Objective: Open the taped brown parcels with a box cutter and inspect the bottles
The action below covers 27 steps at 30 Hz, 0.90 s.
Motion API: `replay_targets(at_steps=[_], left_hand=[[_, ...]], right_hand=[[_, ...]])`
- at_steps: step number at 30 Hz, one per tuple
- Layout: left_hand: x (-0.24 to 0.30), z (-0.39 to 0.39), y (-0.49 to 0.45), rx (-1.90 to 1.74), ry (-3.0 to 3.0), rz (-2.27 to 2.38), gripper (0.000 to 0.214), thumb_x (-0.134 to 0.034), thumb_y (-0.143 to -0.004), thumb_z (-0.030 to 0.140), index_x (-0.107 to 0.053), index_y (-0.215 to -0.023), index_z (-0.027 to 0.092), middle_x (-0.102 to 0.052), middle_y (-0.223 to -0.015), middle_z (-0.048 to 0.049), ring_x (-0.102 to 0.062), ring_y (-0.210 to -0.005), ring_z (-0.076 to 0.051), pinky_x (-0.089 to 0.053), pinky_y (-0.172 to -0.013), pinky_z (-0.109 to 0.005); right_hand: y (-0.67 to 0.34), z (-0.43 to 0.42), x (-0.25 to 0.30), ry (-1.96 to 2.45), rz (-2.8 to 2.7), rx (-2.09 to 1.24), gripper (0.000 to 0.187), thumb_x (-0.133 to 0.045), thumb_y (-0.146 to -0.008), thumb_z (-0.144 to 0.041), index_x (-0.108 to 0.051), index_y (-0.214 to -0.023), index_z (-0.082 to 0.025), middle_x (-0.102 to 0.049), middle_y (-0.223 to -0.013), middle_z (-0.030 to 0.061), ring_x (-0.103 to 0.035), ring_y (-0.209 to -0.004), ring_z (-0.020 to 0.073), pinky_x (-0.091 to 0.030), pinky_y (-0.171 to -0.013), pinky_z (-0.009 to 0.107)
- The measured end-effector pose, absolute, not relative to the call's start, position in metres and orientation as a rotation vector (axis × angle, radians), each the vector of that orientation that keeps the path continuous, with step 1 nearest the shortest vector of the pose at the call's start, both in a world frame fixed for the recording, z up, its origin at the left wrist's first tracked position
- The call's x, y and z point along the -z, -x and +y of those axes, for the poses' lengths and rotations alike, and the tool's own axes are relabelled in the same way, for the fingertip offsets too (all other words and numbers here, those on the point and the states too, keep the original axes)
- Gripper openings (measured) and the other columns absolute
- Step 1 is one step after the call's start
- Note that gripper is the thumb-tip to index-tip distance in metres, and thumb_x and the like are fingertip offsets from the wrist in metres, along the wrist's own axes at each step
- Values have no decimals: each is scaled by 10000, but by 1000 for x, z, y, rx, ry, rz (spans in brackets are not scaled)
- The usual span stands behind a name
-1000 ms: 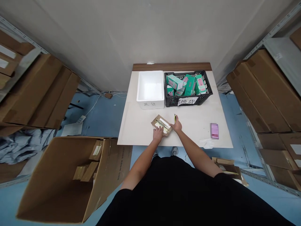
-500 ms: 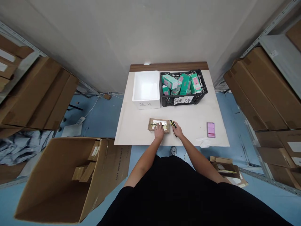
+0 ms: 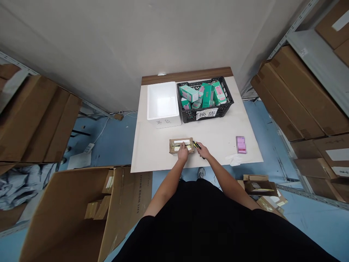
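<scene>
A small brown cardboard box (image 3: pixel 172 146) lies on the white-covered table (image 3: pixel 152 153), sealed with tape and bearing a pale label on top. My left hand (image 3: pixel 183 152) rests on the box's front and top, its fingers holding it against the table. In my right hand (image 3: pixel 203 150) is a black-and-yellow utility knife (image 3: pixel 197 145), its front end pointing at the box's right end. Whether the blade touches the cardboard is too small to tell.
Behind the box stand a white foam bin (image 3: pixel 163 103) and a black crate (image 3: pixel 188 117) with several green-and-pink boxes (image 3: pixel 208 95). A pink item (image 3: pixel 241 145) lies at right. On the floor at left is a large open carton (image 3: pixel 68 182); stacked cartons (image 3: pixel 297 91) fill the right shelf.
The whole view has turned slightly. My right hand has brought the knife's front end a little lower along the box's right end. My left hand stays on the box.
</scene>
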<state>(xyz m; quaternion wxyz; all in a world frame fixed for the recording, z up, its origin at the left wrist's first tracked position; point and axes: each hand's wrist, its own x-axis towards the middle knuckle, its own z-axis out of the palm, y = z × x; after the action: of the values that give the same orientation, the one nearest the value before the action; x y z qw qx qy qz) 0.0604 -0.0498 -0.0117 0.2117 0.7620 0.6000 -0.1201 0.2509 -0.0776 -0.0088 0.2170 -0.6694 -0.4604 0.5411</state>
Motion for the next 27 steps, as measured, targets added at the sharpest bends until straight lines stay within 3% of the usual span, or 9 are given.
replay_targets(at_steps=[12,17,24,27], left_hand=[[7,-51,-61,364,-2096,1675,503,-658,-1035,386,-642,-1478,148,-249,-1798,-162,-246,-1659,-333,-470,-1223,-412],[6,-49,-61,378,-2100,1687,475,-668,-1026,366,-648,-1454,160,-259,-1795,-160,-246,-1653,-324,-463,-1219,-408],[-6,-46,-56,233,-2211,1654,485,-754,-949,380,-673,-1366,146,-538,-1550,-190,-454,-1465,-341,-480,-1139,-433],[-12,-46,-54,187,-2204,1669,564,-736,-935,517,-672,-1362,153,-558,-1502,-186,-477,-1407,-352,-454,-1129,-434]], right_hand=[[-254,-82,-5,1933,-1495,-1522,514,-504,-1043,-205,-504,-1546,-312,-606,-650,-86,-581,-464,123,-495,-534,193],[-270,-95,-7,1896,-1522,-1681,477,-606,-1009,-234,-578,-1479,-313,-606,-645,-85,-551,-454,112,-484,-506,188],[-279,-89,3,1878,-1118,-1476,584,-565,-1016,-324,-463,-1590,-304,-621,-692,-81,-597,-515,131,-556,-572,230],[-260,-59,10,1967,-1114,-1362,650,-617,-1004,-390,-433,-1619,-289,-708,-805,-44,-629,-525,139,-589,-640,266]])
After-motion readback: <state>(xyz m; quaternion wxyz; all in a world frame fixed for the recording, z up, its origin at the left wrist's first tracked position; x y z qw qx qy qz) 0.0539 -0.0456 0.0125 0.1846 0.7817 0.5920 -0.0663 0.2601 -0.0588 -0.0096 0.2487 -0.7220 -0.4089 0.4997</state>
